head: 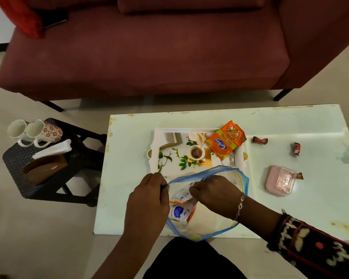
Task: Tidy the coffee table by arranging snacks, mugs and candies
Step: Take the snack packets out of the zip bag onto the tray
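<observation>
A clear zip bag with a blue rim (226, 224) lies at the near edge of the white coffee table (290, 125). My left hand (147, 198) pinches the bag's left rim and holds it open. My right hand (216, 193) reaches into the mouth, fingers closed on a snack packet (180, 208) inside. An orange snack packet (226, 139) rests on the printed tray (169, 158). Wrapped candies (260, 140) (296, 149) lie to the right, and a third candy (299, 175) sits beside a pink box with a clear lid (279, 181).
A dark stool (14, 164) to the left holds two white floral mugs (35, 131) lying on their sides, a napkin and a brown holder (45, 168). A maroon sofa (149, 47) stands beyond the table. My knee is under the bag's near edge.
</observation>
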